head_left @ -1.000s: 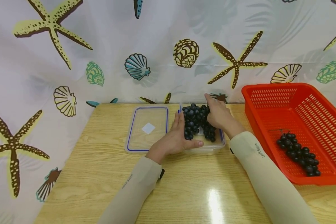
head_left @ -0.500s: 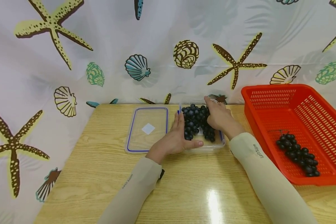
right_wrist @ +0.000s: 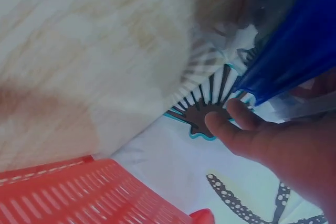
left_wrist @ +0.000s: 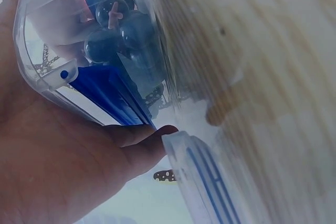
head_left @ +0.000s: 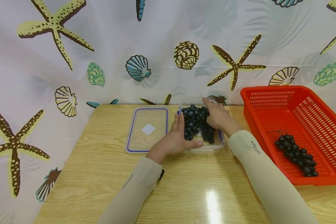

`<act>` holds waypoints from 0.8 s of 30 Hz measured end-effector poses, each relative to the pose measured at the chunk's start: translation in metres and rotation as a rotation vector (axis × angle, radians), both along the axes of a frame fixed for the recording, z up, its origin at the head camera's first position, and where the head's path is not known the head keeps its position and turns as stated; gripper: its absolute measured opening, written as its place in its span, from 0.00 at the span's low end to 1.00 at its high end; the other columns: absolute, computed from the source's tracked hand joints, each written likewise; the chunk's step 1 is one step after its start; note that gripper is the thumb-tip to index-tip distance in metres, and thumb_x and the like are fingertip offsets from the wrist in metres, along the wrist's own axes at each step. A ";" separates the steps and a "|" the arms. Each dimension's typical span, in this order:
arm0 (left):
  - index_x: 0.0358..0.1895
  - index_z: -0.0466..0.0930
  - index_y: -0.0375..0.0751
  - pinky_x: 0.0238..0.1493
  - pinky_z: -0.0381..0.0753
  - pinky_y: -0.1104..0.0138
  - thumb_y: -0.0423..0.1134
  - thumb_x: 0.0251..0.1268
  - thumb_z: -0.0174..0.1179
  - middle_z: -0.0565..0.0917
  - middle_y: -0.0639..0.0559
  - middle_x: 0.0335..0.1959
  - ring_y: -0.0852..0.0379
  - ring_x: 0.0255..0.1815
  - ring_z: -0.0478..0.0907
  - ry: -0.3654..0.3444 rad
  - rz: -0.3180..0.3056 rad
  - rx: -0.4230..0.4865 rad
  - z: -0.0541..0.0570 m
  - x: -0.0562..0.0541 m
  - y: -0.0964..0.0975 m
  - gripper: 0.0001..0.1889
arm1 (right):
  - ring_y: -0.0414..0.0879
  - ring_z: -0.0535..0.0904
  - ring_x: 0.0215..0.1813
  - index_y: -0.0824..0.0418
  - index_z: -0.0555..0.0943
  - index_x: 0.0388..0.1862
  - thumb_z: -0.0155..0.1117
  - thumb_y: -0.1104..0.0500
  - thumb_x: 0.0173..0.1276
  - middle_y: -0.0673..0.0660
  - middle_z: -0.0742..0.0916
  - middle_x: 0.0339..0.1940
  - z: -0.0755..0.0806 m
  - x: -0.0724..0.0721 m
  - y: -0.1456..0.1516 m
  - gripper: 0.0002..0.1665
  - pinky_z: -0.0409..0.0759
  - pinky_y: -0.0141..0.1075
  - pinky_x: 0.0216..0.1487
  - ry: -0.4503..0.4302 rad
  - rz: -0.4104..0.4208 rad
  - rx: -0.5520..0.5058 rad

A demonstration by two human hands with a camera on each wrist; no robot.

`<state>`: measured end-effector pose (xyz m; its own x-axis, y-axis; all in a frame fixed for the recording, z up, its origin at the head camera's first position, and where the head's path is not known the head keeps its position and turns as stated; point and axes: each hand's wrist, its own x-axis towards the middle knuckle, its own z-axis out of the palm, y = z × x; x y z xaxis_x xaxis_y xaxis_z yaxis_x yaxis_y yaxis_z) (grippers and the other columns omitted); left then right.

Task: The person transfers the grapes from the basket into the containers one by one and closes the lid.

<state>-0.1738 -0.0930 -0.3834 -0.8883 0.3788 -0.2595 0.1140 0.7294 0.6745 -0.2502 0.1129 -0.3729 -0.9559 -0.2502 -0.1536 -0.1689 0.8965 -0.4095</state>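
Note:
Dark grapes (head_left: 191, 119) lie bunched in a clear plastic container (head_left: 204, 149) with blue latch flaps. My left hand (head_left: 175, 137) rests against the container's left side, fingers straight and thumb stretched along the front rim. In the left wrist view those fingers lie beside a blue flap (left_wrist: 113, 93). My right hand (head_left: 219, 116) lies over the container's back right corner, index finger pointing away. Two of its fingers show extended outside the container, next to a blue flap (right_wrist: 299, 40), in the right wrist view. The right thumb is hidden.
To the left lies a clear lid (head_left: 138, 137) with a blue seal and a white label. A red perforated basket (head_left: 252, 124) stands at the right, holding another grape bunch (head_left: 296, 155). A curtain (head_left: 162, 25) printed with shells and starfish hangs behind the wooden table (head_left: 100, 174).
My right hand has shifted very slightly left and toward me over the container. The left hand stays in place. The head view has tilted slightly.

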 end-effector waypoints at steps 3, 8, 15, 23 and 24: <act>0.80 0.17 0.51 0.72 0.58 0.45 0.69 0.59 0.65 0.18 0.49 0.80 0.44 0.81 0.32 0.002 -0.003 -0.003 0.000 0.000 0.000 0.67 | 0.73 0.47 0.78 0.48 0.42 0.86 0.48 0.71 0.68 0.65 0.58 0.81 -0.003 -0.002 0.002 0.51 0.54 0.69 0.69 -0.018 0.001 -0.021; 0.80 0.17 0.51 0.72 0.58 0.45 0.69 0.60 0.65 0.18 0.49 0.80 0.43 0.81 0.31 0.006 -0.011 -0.011 -0.001 -0.001 0.000 0.67 | 0.69 0.74 0.61 0.51 0.45 0.86 0.46 0.72 0.65 0.67 0.67 0.77 -0.001 -0.002 0.006 0.52 0.73 0.56 0.47 0.017 -0.025 -0.131; 0.80 0.18 0.51 0.70 0.62 0.45 0.69 0.59 0.65 0.18 0.51 0.80 0.42 0.81 0.38 0.004 0.000 0.003 0.000 -0.001 0.001 0.67 | 0.64 0.79 0.52 0.62 0.66 0.77 0.44 0.70 0.66 0.67 0.78 0.67 0.029 0.008 0.004 0.38 0.71 0.58 0.57 0.293 -0.201 -0.298; 0.80 0.18 0.50 0.70 0.63 0.46 0.68 0.59 0.66 0.20 0.49 0.80 0.41 0.81 0.40 0.014 -0.001 0.008 0.000 0.000 0.002 0.67 | 0.61 0.72 0.61 0.58 0.64 0.80 0.40 0.64 0.74 0.64 0.70 0.75 0.096 0.039 0.004 0.35 0.73 0.51 0.43 0.260 -0.217 -0.398; 0.80 0.18 0.50 0.70 0.62 0.45 0.68 0.60 0.66 0.20 0.48 0.80 0.42 0.81 0.39 0.016 -0.004 0.009 0.000 0.000 0.002 0.67 | 0.60 0.69 0.65 0.57 0.63 0.80 0.40 0.64 0.74 0.63 0.69 0.76 0.103 0.042 0.006 0.35 0.72 0.51 0.47 0.250 -0.196 -0.382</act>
